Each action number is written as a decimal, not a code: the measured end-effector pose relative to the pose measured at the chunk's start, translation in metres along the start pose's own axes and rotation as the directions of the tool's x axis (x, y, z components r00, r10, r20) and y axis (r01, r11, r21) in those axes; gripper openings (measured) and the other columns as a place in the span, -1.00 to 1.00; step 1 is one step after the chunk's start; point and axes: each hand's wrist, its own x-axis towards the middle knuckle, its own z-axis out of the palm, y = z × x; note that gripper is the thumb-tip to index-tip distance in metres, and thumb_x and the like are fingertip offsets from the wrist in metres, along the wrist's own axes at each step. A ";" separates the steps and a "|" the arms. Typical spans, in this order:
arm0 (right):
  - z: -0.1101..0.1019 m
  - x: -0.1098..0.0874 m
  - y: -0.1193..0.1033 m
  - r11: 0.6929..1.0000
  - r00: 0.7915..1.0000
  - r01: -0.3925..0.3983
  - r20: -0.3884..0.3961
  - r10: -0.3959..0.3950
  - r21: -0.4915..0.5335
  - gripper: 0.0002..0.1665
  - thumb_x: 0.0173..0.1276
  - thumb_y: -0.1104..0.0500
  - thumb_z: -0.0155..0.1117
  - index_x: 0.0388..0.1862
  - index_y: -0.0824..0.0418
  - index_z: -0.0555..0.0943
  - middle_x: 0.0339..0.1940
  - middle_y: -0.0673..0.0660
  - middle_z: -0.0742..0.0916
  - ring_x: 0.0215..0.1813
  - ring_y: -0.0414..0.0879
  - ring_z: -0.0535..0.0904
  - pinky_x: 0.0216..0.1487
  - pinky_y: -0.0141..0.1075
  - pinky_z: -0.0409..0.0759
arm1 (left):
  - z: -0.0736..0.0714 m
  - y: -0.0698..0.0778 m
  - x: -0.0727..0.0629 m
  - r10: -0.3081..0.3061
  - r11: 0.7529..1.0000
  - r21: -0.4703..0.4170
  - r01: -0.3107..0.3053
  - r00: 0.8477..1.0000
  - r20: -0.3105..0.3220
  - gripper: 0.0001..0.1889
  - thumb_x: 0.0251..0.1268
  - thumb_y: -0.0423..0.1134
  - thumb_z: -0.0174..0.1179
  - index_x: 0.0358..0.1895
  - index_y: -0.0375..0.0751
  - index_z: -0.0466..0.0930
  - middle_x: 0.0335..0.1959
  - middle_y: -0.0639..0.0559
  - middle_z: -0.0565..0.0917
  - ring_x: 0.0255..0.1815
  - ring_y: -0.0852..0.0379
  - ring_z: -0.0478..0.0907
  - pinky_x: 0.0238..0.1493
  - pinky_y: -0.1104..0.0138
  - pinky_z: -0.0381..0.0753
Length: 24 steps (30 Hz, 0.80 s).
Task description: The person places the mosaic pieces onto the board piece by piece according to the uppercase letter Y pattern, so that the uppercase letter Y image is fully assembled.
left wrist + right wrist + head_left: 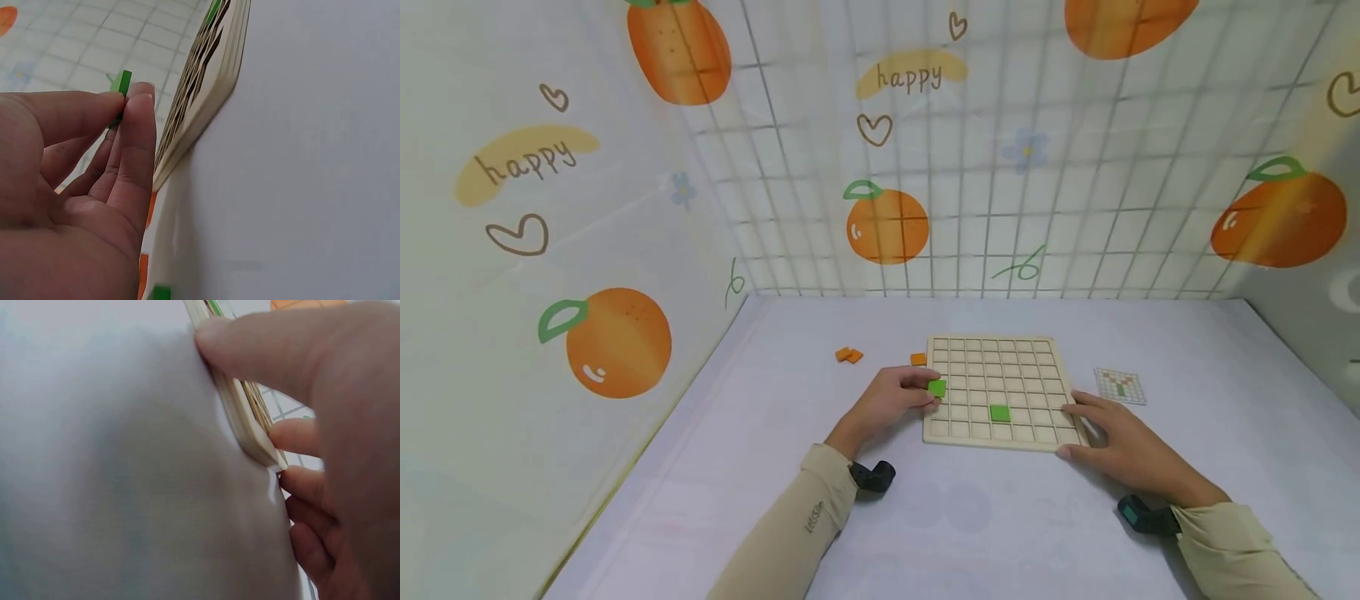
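Between the thumb and fingertips of my left hand is pinched a small green square tile. It is held over the left edge of a wooden grid board, and the left wrist view shows the green tile on edge. Another green tile lies in a cell in the board's lower middle. My right hand holds the board's near right corner. Its thumb presses the front edge, while the other fingers lie along the right side.
Two orange tiles lie left of the board, and one more orange tile sits by its upper left edge. A patterned card lies to the right. A green piece shows at the left wrist view's bottom edge. Printed curtains surround the table.
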 end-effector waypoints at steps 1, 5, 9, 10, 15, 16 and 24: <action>0.000 0.000 0.000 1.000 1.000 -0.001 0.000 0.001 -0.002 -0.02 0.21 -0.37 0.39 0.35 0.31 0.50 0.49 0.42 0.32 0.47 0.44 0.14 0.31 0.38 0.13 | 0.002 0.001 0.001 0.001 1.000 0.009 -0.001 1.000 0.001 -0.63 0.33 -0.36 0.31 0.19 -0.15 0.64 -0.13 -0.02 0.72 -0.12 0.09 0.71 0.01 0.30 0.61; 0.000 0.002 -0.002 1.000 1.000 -0.009 0.003 0.009 -0.011 -0.01 0.20 -0.38 0.39 0.35 0.31 0.50 0.49 0.42 0.32 0.47 0.44 0.14 0.32 0.38 0.13 | 0.007 0.007 0.003 0.003 0.997 0.071 -0.002 1.000 -0.012 -0.63 0.28 -0.30 0.36 0.16 -0.07 0.67 -0.14 0.03 0.70 -0.13 0.15 0.67 0.04 0.31 0.55; -0.001 0.001 -0.002 1.000 1.000 -0.002 -0.001 0.002 -0.017 -0.03 0.21 -0.36 0.40 0.34 0.31 0.51 0.49 0.43 0.33 0.47 0.44 0.15 0.31 0.38 0.14 | 0.014 0.009 0.006 -0.010 0.995 0.097 0.012 1.000 -0.025 -0.65 0.23 -0.26 0.43 0.09 0.00 0.71 -0.15 0.06 0.68 -0.12 0.17 0.62 0.03 0.31 0.54; -0.001 0.001 -0.002 1.000 1.000 0.003 -0.004 -0.003 -0.017 -0.03 0.21 -0.35 0.40 0.34 0.32 0.51 0.49 0.43 0.33 0.46 0.44 0.15 0.31 0.37 0.14 | 0.016 0.009 0.006 -0.008 0.995 0.104 0.011 1.000 -0.029 -0.65 0.22 -0.26 0.44 0.08 0.02 0.72 -0.15 0.07 0.67 -0.11 0.18 0.60 0.03 0.32 0.54; 0.000 0.001 0.001 1.000 1.000 0.012 -0.003 -0.012 -0.016 -0.04 0.22 -0.35 0.40 0.34 0.32 0.51 0.49 0.42 0.33 0.46 0.44 0.15 0.32 0.37 0.14 | 0.023 0.008 0.011 0.005 0.990 0.140 0.000 0.999 -0.034 -0.68 0.22 -0.23 0.44 0.05 0.07 0.74 -0.16 0.12 0.67 -0.08 0.20 0.56 0.00 0.34 0.53; 0.001 0.001 0.002 1.000 1.000 0.011 -0.003 -0.011 -0.013 -0.04 0.22 -0.35 0.40 0.34 0.32 0.51 0.49 0.42 0.33 0.47 0.44 0.15 0.32 0.37 0.14 | 0.025 0.008 0.012 0.006 0.990 0.142 -0.001 0.999 -0.033 -0.68 0.22 -0.23 0.44 0.04 0.08 0.74 -0.16 0.13 0.67 -0.08 0.20 0.56 0.00 0.33 0.54; 0.001 -0.001 0.000 1.000 1.000 0.002 -0.004 -0.002 -0.006 -0.04 0.21 -0.35 0.40 0.35 0.30 0.51 0.49 0.41 0.33 0.47 0.43 0.15 0.32 0.38 0.14 | 0.036 0.011 0.019 -0.009 0.985 0.171 0.017 0.999 -0.045 -0.72 0.26 -0.24 0.41 0.03 0.10 0.74 -0.15 0.17 0.68 -0.07 0.24 0.57 0.02 0.32 0.54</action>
